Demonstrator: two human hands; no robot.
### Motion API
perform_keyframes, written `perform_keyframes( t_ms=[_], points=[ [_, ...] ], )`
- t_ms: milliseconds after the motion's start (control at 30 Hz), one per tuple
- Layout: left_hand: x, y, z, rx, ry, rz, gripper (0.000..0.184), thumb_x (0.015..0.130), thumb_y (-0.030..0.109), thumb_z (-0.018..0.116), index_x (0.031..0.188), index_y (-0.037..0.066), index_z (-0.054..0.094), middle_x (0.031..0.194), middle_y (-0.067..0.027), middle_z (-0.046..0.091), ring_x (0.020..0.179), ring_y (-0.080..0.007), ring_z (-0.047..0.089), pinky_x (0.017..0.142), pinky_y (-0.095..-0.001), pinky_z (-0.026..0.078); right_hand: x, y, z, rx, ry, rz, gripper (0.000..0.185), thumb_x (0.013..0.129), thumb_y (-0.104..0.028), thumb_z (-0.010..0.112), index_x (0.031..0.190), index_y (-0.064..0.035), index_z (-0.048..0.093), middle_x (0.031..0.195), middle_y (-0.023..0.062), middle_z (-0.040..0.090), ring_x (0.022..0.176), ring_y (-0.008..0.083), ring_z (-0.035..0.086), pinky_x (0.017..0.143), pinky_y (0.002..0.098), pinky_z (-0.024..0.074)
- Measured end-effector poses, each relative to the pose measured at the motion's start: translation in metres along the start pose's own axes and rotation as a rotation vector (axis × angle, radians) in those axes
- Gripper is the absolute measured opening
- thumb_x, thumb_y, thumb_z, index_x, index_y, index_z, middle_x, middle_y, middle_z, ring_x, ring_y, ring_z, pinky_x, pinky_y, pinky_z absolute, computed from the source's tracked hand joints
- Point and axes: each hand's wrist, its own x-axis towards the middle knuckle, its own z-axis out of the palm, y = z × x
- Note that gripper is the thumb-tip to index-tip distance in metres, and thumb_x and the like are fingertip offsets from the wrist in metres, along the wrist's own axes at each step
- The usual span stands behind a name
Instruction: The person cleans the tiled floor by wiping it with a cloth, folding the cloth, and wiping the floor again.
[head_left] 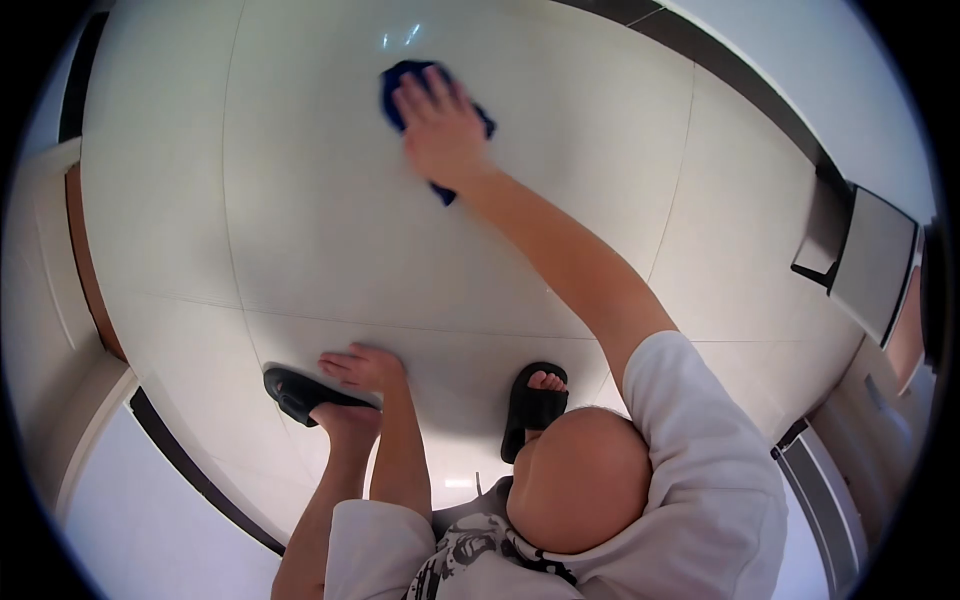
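My right hand (442, 128) lies flat with spread fingers on top of a dark blue cloth (397, 84), which rests on the pale tiled floor (330, 230). Parts of the cloth show around my fingers and below the palm. The right arm is stretched far forward. Close to my left foot, my left hand (364, 367) is low over the tiles with its fingers apart and nothing in it. Whether it touches the floor, I cannot tell.
Black slippers (296, 394) are on both feet, and my bent knee (580, 480) is at the lower centre. Dark skirting (745, 88) runs along the wall at the upper right. A grey, box-like object (873, 262) stands at the right, and a door frame (92, 265) at the left.
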Motion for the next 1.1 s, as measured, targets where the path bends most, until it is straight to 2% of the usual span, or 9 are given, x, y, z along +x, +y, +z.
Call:
perform_keyframes(
  t_ms=[167,300,367,467,600,667,800,900,1100],
  points=[
    [0.002,-0.005,0.007,0.033,0.047,0.034,0.074,0.111,0.045,0.035,0.170,0.003,0.017,0.178,-0.0151,0.017,0.164,-0.0301,0.015,0.127,-0.0593,0.019,-0.040,0.144,-0.018,-0.215,0.144,0.324,0.062,0.092,-0.029,0.058,0.149,-0.0050,0.058,0.162,0.0143,0.050,0.154,0.0418,0.037,0.126,0.0578,0.0292],
    [0.001,-0.005,0.008,0.042,0.072,0.019,0.073,0.111,0.046,0.034,0.169,0.005,0.019,0.178,-0.0149,0.018,0.164,-0.0303,0.018,0.126,-0.0589,0.021,-0.151,0.278,-0.034,-0.331,0.118,0.611,0.064,0.101,-0.029,0.050,0.161,-0.0086,0.045,0.170,0.0128,0.039,0.159,0.0416,0.028,0.130,0.0488,0.0227],
    [0.001,-0.004,0.011,0.047,0.077,0.011,0.072,0.111,0.046,0.034,0.169,0.006,0.021,0.178,-0.0148,0.018,0.163,-0.0304,0.019,0.126,-0.0585,0.021,-0.195,0.317,-0.036,-0.345,0.097,0.799,0.064,0.104,-0.033,0.048,0.164,-0.0125,0.041,0.172,0.0098,0.036,0.159,0.0434,0.025,0.130,0.0492,0.0222],
    [0.002,-0.008,0.013,0.029,0.071,0.018,0.075,0.110,0.046,0.034,0.170,0.004,0.020,0.177,-0.0158,0.019,0.164,-0.0311,0.017,0.126,-0.0603,0.019,-0.199,0.301,-0.032,-0.443,0.143,0.888,0.061,0.102,-0.033,0.051,0.159,-0.0106,0.048,0.168,0.0106,0.044,0.155,0.0463,0.032,0.126,0.0538,0.0300],
    [0.002,-0.005,0.012,0.024,0.077,0.011,0.073,0.109,0.044,0.035,0.169,0.004,0.021,0.177,-0.0163,0.020,0.164,-0.0312,0.018,0.125,-0.0601,0.020,-0.144,0.204,-0.016,-0.201,0.391,0.504,0.060,0.097,-0.028,0.057,0.151,-0.0019,0.055,0.156,0.0181,0.056,0.146,0.0479,0.046,0.116,0.0610,0.0383],
    [0.003,-0.007,0.013,0.035,0.076,0.010,0.073,0.109,0.044,0.035,0.169,0.004,0.021,0.177,-0.0167,0.019,0.164,-0.0311,0.018,0.124,-0.0595,0.021,-0.094,0.113,-0.026,-0.072,0.338,0.383,0.050,0.097,-0.023,0.056,0.142,-0.0015,0.063,0.145,0.0199,0.063,0.138,0.0474,0.053,0.113,0.0611,0.0410],
    [0.003,-0.009,0.015,0.021,0.067,0.027,0.074,0.109,0.044,0.034,0.169,0.003,0.019,0.177,-0.0172,0.018,0.164,-0.0307,0.015,0.125,-0.0572,0.020,-0.037,0.015,-0.014,0.165,0.141,-0.092,0.050,0.103,-0.029,0.053,0.149,-0.0087,0.058,0.158,0.0100,0.053,0.151,0.0367,0.041,0.124,0.0578,0.0327],
    [0.004,-0.010,0.016,-0.011,0.061,0.043,0.075,0.109,0.045,0.033,0.170,0.003,0.018,0.177,-0.0172,0.017,0.164,-0.0305,0.014,0.126,-0.0562,0.019,-0.001,0.031,-0.009,0.138,0.126,-0.174,0.051,0.103,-0.027,0.051,0.150,-0.0097,0.057,0.162,0.0078,0.049,0.153,0.0377,0.036,0.126,0.0568,0.0302],
    [0.001,-0.001,0.003,0.000,0.044,0.038,0.076,0.110,0.047,0.031,0.170,0.003,0.017,0.177,-0.0167,0.015,0.164,-0.0305,0.015,0.126,-0.0563,0.019,0.008,0.172,-0.017,-0.130,0.230,0.181,0.054,0.098,-0.028,0.057,0.147,-0.0066,0.059,0.157,0.0109,0.055,0.149,0.0406,0.043,0.125,0.0513,0.0335]
  ],
)
